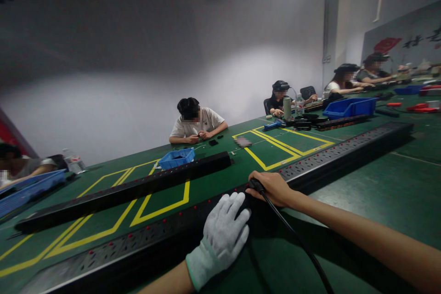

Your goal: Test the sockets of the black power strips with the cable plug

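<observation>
Gripping plug (256,185) in right hand (272,188), left hand (223,232) outspread over edge of power strip (151,240), tabletop (372,202) alongside

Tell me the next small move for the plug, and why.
Probably press the plug gently against the long socket strip to check its seating. The right grip holds it at the strip, and the gloved left grip rests close by, seemingly able to brace. The plug's front end is hidden, so I cannot tell whether it is already in.

In front of the small light-blue plastic bin (172,164): 2 long black red-buttoned socket strips (144,239); around it, 5 co-workers (211,121).
</observation>
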{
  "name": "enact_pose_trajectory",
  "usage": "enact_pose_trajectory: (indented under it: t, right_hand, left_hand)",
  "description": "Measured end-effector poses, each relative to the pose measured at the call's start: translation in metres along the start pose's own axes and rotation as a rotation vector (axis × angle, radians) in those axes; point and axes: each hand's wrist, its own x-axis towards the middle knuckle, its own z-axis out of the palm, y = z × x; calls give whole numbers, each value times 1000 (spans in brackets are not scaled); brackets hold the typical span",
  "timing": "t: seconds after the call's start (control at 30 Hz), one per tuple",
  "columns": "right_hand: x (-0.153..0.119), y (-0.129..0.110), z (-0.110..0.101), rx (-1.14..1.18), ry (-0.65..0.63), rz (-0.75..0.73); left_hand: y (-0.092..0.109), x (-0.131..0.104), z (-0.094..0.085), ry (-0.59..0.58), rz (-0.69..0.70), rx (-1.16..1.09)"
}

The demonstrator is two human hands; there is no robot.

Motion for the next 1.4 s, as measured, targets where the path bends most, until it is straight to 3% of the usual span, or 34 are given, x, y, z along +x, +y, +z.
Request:
enact_pose_trajectory:
  t: [0.23, 0.3, 0.43, 0.53, 0.63, 0.77, 0.93, 1.07, 1.23, 1.4]
  right_hand:
    - [12, 9, -9, 244, -124, 55]
    - [15, 11, -9, 437, -92, 85]
    - [18, 15, -9, 1037, 22, 290]
    - [18, 14, -10, 1191, 40, 375]
    - [18, 10, -12, 1035, 32, 359]
    - [21, 0, -10, 687, 21, 213]
    - [34, -16, -2, 367, -129, 181]
    - [44, -27, -4, 113, -195, 40]
    - [53, -33, -4, -182, -160, -139]
    - [44, -39, 0, -217, -86, -151]
  left_hand:
    - [0, 2, -2, 11, 5, 0]
    - [1, 2, -2, 1, -4, -3]
    - [0, 3, -5, -4, -11, -18]
    - [1, 6, -8, 32, 16, -49]
    - [2, 10, -10, 94, 128, -136]
    - [6, 14, -8, 131, 260, -263]
    - [6, 16, -4, 130, 237, -277]
    - [4, 14, -3, 137, 241, -319]
    - [3, 9, -2, 68, 238, -331]
    - [2, 8, 0, 81, 236, -338]
